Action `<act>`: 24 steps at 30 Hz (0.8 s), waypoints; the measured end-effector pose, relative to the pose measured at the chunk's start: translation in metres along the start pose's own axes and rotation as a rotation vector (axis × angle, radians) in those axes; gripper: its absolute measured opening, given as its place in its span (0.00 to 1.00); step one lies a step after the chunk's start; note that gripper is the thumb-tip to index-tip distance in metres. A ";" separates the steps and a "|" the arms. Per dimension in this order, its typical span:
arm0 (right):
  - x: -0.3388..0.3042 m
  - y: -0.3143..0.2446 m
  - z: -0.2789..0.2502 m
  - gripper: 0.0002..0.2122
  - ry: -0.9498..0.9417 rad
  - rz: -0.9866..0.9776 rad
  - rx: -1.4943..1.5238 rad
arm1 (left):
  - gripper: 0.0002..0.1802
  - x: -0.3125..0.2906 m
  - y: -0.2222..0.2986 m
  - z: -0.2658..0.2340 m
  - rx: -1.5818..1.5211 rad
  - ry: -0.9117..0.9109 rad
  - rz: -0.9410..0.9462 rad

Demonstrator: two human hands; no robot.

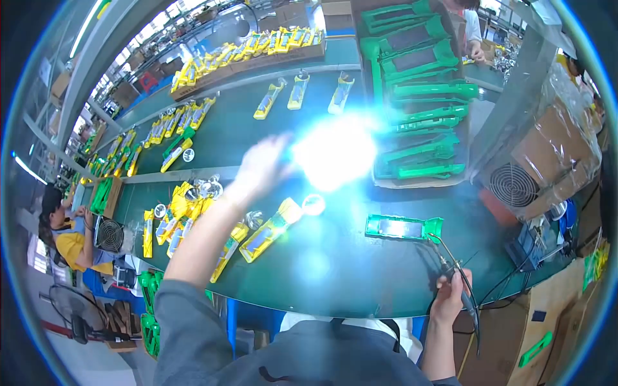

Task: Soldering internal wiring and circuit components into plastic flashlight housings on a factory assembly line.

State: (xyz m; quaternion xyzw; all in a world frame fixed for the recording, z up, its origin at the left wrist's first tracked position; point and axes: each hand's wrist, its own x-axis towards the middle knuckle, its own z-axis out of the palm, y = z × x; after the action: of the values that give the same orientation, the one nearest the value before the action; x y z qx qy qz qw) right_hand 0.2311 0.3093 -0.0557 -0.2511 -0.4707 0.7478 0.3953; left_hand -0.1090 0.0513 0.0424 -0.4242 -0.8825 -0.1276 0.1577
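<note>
Raised over the middle of the bench, my left hand (265,166) is closed at the edge of a dazzling white light from a lit lamp (336,153). Glare hides the lamp's body and most of the fingertips. My right hand (452,293) grips a soldering iron (445,262) near the front edge. The iron's thin tip points up and left toward a green lamp housing (402,228) with a panel, lying flat on the bench. Between my arms lies a yellow lamp housing (269,233) with a clear round reflector (313,204) at its end.
A box (418,183) of green housings stands at the far right. Yellow lamps (183,215) are piled left of my left arm, with more in a long carton (251,61) behind. A fan unit (513,184) and cartons stand right. Other people work at far left and far right.
</note>
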 end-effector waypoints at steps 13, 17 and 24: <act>0.013 0.008 -0.005 0.07 0.009 -0.011 -0.002 | 0.36 0.018 -0.016 0.022 0.194 -0.124 -0.147; 0.007 0.007 -0.012 0.07 0.004 -0.060 0.005 | 0.30 -0.066 0.061 -0.008 0.145 -0.605 -0.159; -0.010 -0.005 0.000 0.08 0.001 -0.060 0.006 | 0.27 -0.129 0.117 0.007 -0.031 -0.292 0.105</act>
State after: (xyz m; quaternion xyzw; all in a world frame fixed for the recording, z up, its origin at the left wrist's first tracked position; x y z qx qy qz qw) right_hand 0.2385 0.3023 -0.0516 -0.2358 -0.4755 0.7369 0.4187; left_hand 0.0582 0.0335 -0.0030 -0.4863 -0.8706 -0.0697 0.0276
